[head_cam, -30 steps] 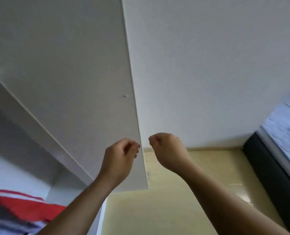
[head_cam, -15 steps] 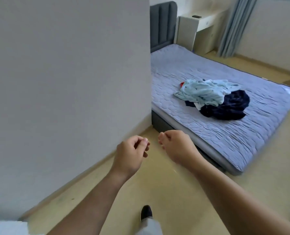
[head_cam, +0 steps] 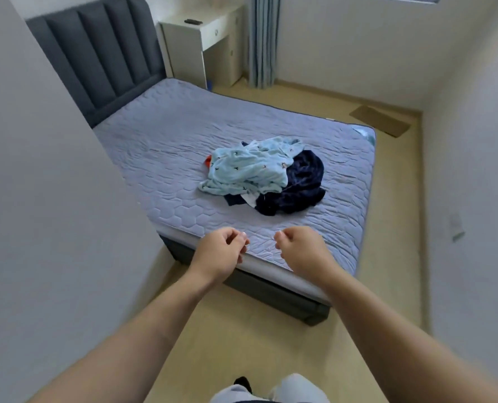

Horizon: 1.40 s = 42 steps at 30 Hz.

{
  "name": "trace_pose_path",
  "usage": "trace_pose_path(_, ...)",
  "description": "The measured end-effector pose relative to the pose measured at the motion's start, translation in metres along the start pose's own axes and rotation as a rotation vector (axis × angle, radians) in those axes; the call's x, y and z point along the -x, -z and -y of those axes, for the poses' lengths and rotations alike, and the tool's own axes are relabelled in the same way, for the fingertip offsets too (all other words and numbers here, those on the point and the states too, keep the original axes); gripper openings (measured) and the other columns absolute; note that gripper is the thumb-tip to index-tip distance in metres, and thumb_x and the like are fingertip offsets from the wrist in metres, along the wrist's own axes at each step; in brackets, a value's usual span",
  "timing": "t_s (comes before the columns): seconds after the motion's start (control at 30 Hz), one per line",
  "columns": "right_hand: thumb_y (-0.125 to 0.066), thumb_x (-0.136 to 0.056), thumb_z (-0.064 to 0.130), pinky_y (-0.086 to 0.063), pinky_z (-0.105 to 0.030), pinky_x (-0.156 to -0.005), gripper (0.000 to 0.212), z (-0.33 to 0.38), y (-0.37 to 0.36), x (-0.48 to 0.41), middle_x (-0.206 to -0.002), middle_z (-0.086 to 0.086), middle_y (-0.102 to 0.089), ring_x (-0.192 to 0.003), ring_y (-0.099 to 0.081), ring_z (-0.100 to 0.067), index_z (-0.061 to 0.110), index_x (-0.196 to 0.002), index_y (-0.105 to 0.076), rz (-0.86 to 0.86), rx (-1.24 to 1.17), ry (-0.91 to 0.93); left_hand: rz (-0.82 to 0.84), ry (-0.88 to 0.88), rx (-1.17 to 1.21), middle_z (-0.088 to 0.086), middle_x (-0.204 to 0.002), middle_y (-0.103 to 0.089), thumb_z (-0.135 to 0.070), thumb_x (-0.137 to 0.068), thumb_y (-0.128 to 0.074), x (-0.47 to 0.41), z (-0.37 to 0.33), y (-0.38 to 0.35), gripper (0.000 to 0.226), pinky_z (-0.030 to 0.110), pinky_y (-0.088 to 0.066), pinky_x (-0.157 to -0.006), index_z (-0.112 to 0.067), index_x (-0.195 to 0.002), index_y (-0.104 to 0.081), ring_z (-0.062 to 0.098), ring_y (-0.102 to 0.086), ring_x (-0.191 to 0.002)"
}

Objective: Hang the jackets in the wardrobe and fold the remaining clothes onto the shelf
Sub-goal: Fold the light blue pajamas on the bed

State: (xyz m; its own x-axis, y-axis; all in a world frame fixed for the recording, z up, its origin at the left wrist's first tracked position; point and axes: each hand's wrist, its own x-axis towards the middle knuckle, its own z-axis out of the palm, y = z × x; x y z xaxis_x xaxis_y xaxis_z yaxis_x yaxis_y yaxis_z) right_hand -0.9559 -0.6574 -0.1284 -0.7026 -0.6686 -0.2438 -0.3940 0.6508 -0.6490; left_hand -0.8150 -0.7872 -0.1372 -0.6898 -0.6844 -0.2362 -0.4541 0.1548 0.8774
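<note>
Clothes [head_cam: 260, 173]: heaped mid-bed [head_cam: 166, 141]. Left hand [head_cam: 219, 252], right hand [head_cam: 300, 249]: loosely curled, empty, over foot edge, apart from clothes.

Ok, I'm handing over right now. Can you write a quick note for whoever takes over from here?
Hands: left hand and right hand are loosely curled and empty, held out over the foot edge of the bed.
Clothes: one heap mid-mattress, with a light blue garment lying over a dark navy garment and an orange scrap at its left edge.
Done: cannot tell, the wardrobe is out of view.
Left: take the heap, hang any jackets, fold the rest.
</note>
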Motion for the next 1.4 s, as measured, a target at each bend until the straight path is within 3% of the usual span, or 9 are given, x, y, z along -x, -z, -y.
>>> trace_pose_path(0.13, -0.047, -0.103, 0.033, -0.054, -0.039, -0.077, 0.040, -0.005, 0.006, -0.075, -0.088, -0.013, -0.073, -0.081, -0.067, -0.027, 0.001, -0.094, -0.070, -0.011, -0.026, -0.065, 0.058, -0.025, -0.100, -0.005, -0.074, -0.071, -0.030, -0.102, -0.056, -0.082, -0.016, -0.002, 0.026, 0.030, -0.054, -0.064, -0.021, -0.081, -0.069, 0.007, -0.067, -0.057)
trace_pose_path(0.37, -0.051, -0.098, 0.029, -0.045, -0.027, -0.060, 0.029, -0.045, -0.016, -0.250, -0.081, -0.005, -0.072, -0.086, -0.067, -0.025, 0.008, -0.093, -0.070, 0.061, -0.055, -0.196, 0.184, 0.085, -0.305, -0.005, -0.085, -0.073, -0.036, -0.100, -0.055, -0.230, 0.005, -0.017, 0.020, 0.038, -0.057, -0.080, -0.023, -0.088, -0.065, 0.017, -0.071, -0.078)
trace_pose_path(0.63, -0.050, -0.095, 0.021, -0.045, -0.030, -0.087, 0.034, -0.082, -0.082, -0.484, -0.124, -0.009, -0.066, -0.115, -0.059, -0.028, 0.012, -0.124, -0.065, 0.191, 0.003, -0.347, 0.204, 0.268, -0.344, -0.007, -0.089, -0.070, -0.038, -0.101, -0.052, -0.423, 0.046, -0.017, 0.019, 0.035, -0.054, -0.076, -0.029, -0.085, -0.058, 0.016, -0.069, -0.081)
trace_pose_path(0.87, -0.048, -0.095, 0.017, -0.042, -0.035, -0.075, 0.027, -0.127, -0.138, -0.631, -0.136, -0.017, -0.046, -0.097, -0.047, -0.032, 0.006, -0.119, -0.056, 0.269, 0.238, -0.384, 0.244, 0.346, -0.270, -0.008, -0.094, -0.068, -0.037, -0.102, -0.052, -0.529, 0.099, -0.031, 0.017, 0.036, -0.054, -0.080, -0.026, -0.093, -0.061, 0.018, -0.069, -0.088)
trace_pose_path(1.03, -0.049, -0.096, 0.022, -0.037, -0.050, -0.106, 0.037, -0.161, -0.184, -0.700, -0.165, -0.009, -0.002, -0.144, -0.017, -0.039, 0.012, -0.132, -0.051, 0.399, 0.487, -0.375, 0.273, 0.402, -0.243, -0.009, -0.097, -0.067, -0.036, -0.103, -0.051, -0.569, 0.146, -0.050, 0.018, 0.034, -0.052, -0.081, -0.024, -0.100, -0.063, 0.018, -0.068, -0.092)
trace_pose_path(1.17, -0.046, -0.097, 0.020, -0.018, -0.058, -0.119, 0.040, -0.183, -0.208, -0.742, -0.166, -0.007, 0.024, -0.153, 0.010, -0.040, 0.011, -0.136, -0.048, 0.400, 0.600, -0.313, 0.277, 0.439, -0.214, -0.010, -0.095, -0.069, -0.037, -0.102, -0.051, -0.581, 0.180, -0.061, 0.018, 0.034, -0.054, -0.080, -0.025, -0.101, -0.064, 0.015, -0.069, -0.087)
trace_pose_path(1.23, -0.042, -0.100, 0.020, -0.010, -0.059, -0.121, 0.036, -0.189, -0.214, -0.758, -0.167, -0.008, 0.019, -0.153, 0.010, -0.041, 0.010, -0.133, -0.052, 0.409, 0.612, -0.287, 0.276, 0.451, -0.193, -0.011, -0.091, -0.069, -0.037, -0.102, -0.051, -0.583, 0.195, -0.064, 0.016, 0.029, -0.052, -0.071, -0.027, -0.098, -0.064, 0.009, -0.068, -0.077)
trace_pose_path(1.3, -0.043, -0.100, 0.018, -0.014, -0.056, -0.120, 0.034, -0.193, -0.217, -0.767, -0.166, -0.010, -0.007, -0.150, -0.007, -0.041, 0.010, -0.129, -0.059, 0.370, 0.635, -0.241, 0.270, 0.462, -0.183, -0.012, -0.090, -0.069, -0.036, -0.102, -0.051, -0.583, 0.204, -0.065, 0.016, 0.026, -0.048, -0.065, -0.028, -0.096, -0.063, 0.003, -0.067, -0.069)
trace_pose_path(1.4, -0.051, -0.094, 0.016, -0.030, -0.045, -0.108, 0.032, -0.186, -0.211, -0.768, -0.132, -0.009, -0.050, -0.127, -0.039, -0.034, 0.014, -0.123, -0.065, 0.281, 0.759, -0.125, 0.279, 0.480, -0.181, -0.011, -0.092, -0.070, -0.034, -0.103, -0.051, -0.582, 0.208, -0.062, 0.016, 0.026, -0.047, -0.064, -0.028, -0.095, -0.063, 0.004, -0.067, -0.068)
